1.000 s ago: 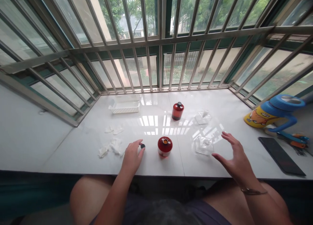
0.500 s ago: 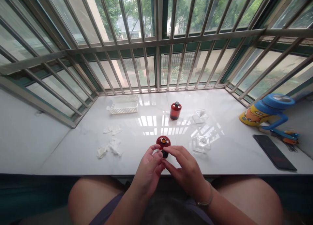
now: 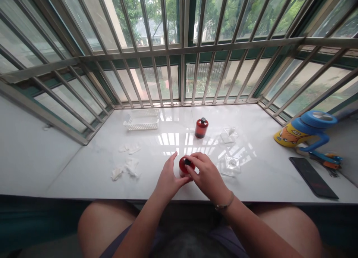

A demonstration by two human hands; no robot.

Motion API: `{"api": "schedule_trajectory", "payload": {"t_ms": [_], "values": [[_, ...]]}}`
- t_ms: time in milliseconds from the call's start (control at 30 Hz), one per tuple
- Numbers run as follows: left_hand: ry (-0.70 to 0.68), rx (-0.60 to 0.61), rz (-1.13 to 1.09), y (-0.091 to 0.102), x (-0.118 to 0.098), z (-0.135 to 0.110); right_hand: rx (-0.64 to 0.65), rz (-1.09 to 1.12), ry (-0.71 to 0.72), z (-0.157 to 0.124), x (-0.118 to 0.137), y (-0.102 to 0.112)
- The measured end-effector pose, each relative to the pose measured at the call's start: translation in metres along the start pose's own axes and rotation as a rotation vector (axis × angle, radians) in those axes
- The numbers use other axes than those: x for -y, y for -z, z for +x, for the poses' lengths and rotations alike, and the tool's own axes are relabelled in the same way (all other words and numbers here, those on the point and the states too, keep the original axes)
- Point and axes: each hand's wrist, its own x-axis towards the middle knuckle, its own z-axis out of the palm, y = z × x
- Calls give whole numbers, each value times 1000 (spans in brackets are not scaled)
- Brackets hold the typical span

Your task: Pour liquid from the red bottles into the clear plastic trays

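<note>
Close in front of me on the white tabletop stands a small red bottle [image 3: 182, 169]. Its mouth is covered by a black cap [image 3: 187, 162], which my right hand [image 3: 206, 174] pinches between thumb and fingers. My left hand [image 3: 169, 179] is spread beside the bottle on its left, thumb reaching along the near side and fingers apart; whether it touches the glass I cannot tell. Farther back stands a second red bottle [image 3: 201, 128], upright with a dark cap on.
Clear plastic pieces [image 3: 231, 165] lie to the right, crumpled white tissues [image 3: 129, 167] to the left. A white basket [image 3: 142, 126] sits at the back. On the right are a black phone [image 3: 313, 178] and a blue-yellow bottle [image 3: 303, 129]. Metal bars line the window.
The black cap moved from between both hands onto the red bottle's mouth, held by my right hand. My left hand let go of the cap and opened beside the bottle.
</note>
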Motion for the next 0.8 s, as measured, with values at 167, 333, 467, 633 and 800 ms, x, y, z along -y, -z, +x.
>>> {"api": "schedule_trajectory", "payload": {"t_ms": [167, 333, 467, 633, 800], "values": [[-21, 101, -49, -19, -4, 21, 8, 21, -39, 1, 0, -4], [-66, 105, -64, -25, -8, 25, -11, 23, -74, -1, -1, -5], [-80, 94, -67, -25, -8, 24, -9, 35, -94, 0, -1, -6], [-98, 109, -67, -26, -7, 24, 0, 55, -80, -1, -3, -5], [-77, 71, -54, -30, -2, 21, -24, 75, -111, -2, -3, -6]]}}
